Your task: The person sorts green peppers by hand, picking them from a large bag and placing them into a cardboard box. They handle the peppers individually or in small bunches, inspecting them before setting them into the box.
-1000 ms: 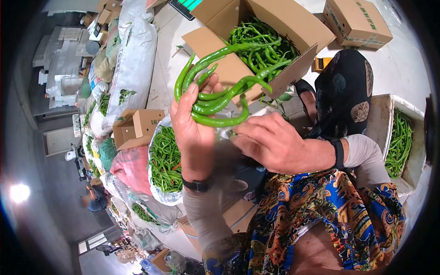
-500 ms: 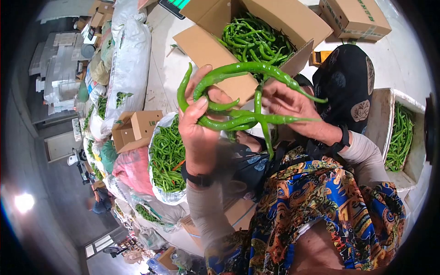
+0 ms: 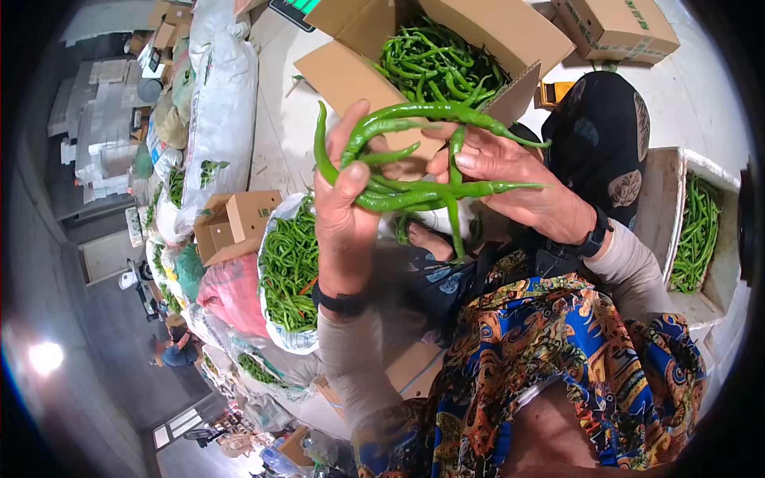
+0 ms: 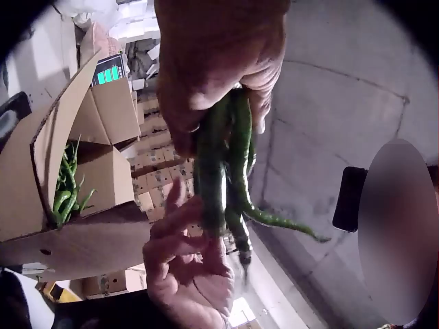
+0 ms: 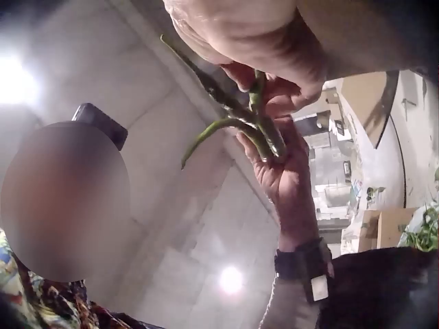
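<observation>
Head view looking down, wrist views close, facing up, all sharing the peppers (image 3: pixel 414 195)

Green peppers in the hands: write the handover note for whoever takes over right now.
Left hand: raised, grips a bunch of long green peppers, pointed tips toward the other hand.
Right hand: open, fingers touch the bunch from the far side; it grips nothing.
Around: open cardboard box of peppers just beyond the hands; white sack of peppers to the left; foam crate holding peppers to the right.
Done: one handful gathered in the left hand.
Left: the bunch is not yet set down in any container; probably even it up, then place it.
</observation>
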Motion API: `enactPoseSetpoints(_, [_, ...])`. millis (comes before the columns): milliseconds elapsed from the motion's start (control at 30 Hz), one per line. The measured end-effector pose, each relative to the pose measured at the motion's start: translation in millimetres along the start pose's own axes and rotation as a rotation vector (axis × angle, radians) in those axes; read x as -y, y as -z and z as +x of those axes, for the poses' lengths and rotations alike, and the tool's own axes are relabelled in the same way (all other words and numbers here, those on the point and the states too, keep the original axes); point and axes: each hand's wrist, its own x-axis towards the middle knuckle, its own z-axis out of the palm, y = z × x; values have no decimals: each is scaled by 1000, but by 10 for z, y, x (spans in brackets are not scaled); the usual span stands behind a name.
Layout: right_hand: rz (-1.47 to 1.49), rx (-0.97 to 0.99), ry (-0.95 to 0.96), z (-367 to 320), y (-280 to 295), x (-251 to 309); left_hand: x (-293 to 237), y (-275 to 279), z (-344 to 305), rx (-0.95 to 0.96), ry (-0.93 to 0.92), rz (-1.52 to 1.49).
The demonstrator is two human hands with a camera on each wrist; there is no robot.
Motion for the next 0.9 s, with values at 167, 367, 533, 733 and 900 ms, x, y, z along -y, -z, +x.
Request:
enactPoseSetpoints(167, [-203, 11, 27, -34, 39, 77, -69, -31, 197, -140, 118, 197])
enactPoseSetpoints(367, [-426, -50, -99, -60, 80, 112, -526, 18, 926, -54, 95, 360])
enactPoseSetpoints(533, [-401, -31, -220, -66, 97, 91, -603, 373, 1714, -73, 147, 399])
enactPoseSetpoints(733, [-538, 29, -346, -61, 75, -25, -762, 1172, 1575, -328, 223, 756])
enactPoseSetpoints(900, [-680, 53, -547, -96, 149, -233, -1028, 1421, 448, -442, 221, 724])
